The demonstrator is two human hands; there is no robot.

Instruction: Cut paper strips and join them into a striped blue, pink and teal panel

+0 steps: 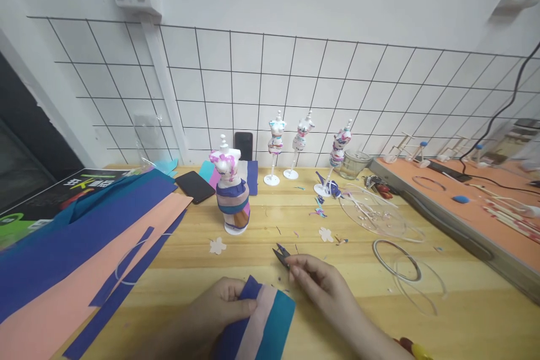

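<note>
My left hand point(230, 304) pinches a striped sheet of fabric or crepe paper point(264, 320) with dark blue, pale pink and teal bands. Its lower part runs out of the picture. To the right, my right hand point(323, 287) is closed around small dark thread snips point(282, 254), whose blades stand apart, pointing up and left. A gap separates the snips from the striped sheet. Beyond both hands stands a white mini dress form point(228, 180), its lower half wrapped in blue, pink, teal and brown bands. White flower cutouts point(218, 246) lie on the table.
Coloured sheets and strips point(126, 247) cover the left side, with a dark phone point(195, 187) behind. Three smaller dress forms point(276, 146) stand at the back. Scraps, hoops point(396, 260), clear cord point(375, 211) and a glass jar point(353, 166) occupy the right, beside an orange-topped surface point(442, 202).
</note>
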